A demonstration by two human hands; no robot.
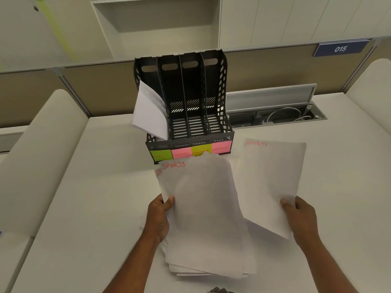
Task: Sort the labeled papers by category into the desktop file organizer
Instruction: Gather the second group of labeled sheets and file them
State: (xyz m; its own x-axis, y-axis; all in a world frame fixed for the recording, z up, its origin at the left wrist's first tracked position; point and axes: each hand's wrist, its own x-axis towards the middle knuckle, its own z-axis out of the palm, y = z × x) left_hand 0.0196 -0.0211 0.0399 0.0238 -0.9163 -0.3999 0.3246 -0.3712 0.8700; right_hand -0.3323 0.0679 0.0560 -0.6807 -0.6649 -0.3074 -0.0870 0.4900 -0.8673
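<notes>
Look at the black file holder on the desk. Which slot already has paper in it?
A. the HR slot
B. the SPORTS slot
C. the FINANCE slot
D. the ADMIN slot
A: the only paper in the file organizer is the curled bundle of sheets in the leftmost slot, above the green HR label; the other three slots show only their bare slatted floors.

Both forearms reach up from the near edge of the desk [84,208], bare and well apart. The left hand [159,216] grips the left edge of the paper stack [203,218], thumb [170,200] curled over the top sheet. The right hand [300,218] pinches a single sheet [273,178] near its lower corner, thumb on top, fingers hidden beneath.
</notes>
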